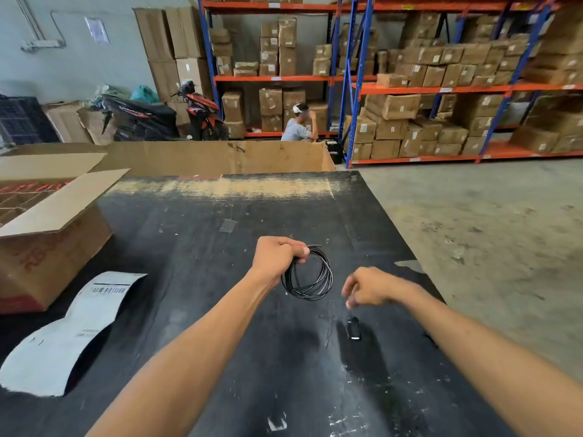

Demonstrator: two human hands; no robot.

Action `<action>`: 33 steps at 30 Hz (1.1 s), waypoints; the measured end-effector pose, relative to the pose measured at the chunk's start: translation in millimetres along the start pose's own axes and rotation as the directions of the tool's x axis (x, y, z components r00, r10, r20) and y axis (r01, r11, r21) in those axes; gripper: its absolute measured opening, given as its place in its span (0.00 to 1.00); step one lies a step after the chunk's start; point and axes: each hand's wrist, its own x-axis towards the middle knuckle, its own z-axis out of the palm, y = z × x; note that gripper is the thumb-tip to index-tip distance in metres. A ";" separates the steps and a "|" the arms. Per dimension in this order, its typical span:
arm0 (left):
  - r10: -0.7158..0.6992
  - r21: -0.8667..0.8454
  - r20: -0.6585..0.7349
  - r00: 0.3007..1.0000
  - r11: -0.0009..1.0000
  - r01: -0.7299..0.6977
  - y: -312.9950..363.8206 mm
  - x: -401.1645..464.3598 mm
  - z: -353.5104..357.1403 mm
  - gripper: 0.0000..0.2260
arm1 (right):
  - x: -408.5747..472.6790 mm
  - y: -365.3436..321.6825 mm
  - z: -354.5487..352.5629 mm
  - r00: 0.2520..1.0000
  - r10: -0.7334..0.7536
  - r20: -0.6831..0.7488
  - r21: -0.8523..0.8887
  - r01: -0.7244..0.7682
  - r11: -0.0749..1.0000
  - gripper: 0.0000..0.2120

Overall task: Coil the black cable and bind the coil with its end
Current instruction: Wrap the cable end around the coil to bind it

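Observation:
My left hand (pixel 277 257) is closed around the top of a coil of thin black cable (pixel 310 287), which hangs in several loops above the black table (pixel 195 279). My right hand (pixel 369 287) hovers to the right of the coil, blurred, fingers pointing down and pinched. A black plug-like cable end (pixel 354 328) hangs or lies just below the right hand; the strand joining it to the fingers is too thin and blurred to make out.
An open cardboard box (pixel 47 234) stands at the table's left. A curled white shipping bag (pixel 66 332) lies at the near left. The table's right edge runs diagonally beside concrete floor (pixel 489 231). A person (pixel 298 126) sits beyond, near shelves of boxes.

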 end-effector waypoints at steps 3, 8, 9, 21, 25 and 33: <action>-0.011 0.020 0.014 1.000 1.000 0.011 -1.4 3.7 7.5 0.05 | -2.9 3.0 23.8 0.990 0.045 0.134 -0.183 -0.020 0.983 0.20; -0.018 0.029 0.037 0.999 0.999 0.017 -4.7 9.1 22.7 0.06 | 2.6 4.6 35.9 0.991 0.017 0.133 -0.183 0.007 0.983 0.18; -0.023 0.029 0.038 0.999 0.999 0.022 -6.1 9.4 24.6 0.06 | 3.9 5.0 34.7 0.992 -0.009 0.125 -0.172 0.030 0.985 0.14; -0.049 0.027 0.008 0.999 0.998 0.049 -16.7 6.9 5.3 0.05 | 12.6 -6.0 40.9 0.988 -0.155 0.013 -0.105 0.156 0.982 0.09; -0.045 0.023 -0.001 0.999 0.999 0.045 -19.5 4.9 0.5 0.04 | 13.0 -9.1 50.2 0.988 -0.153 -0.021 -0.202 0.145 0.969 0.06; -0.028 0.029 0.000 1.000 0.999 0.028 -13.4 4.1 4.3 0.03 | 11.8 -13.5 56.1 0.978 -0.202 -0.041 -0.326 0.178 0.929 0.05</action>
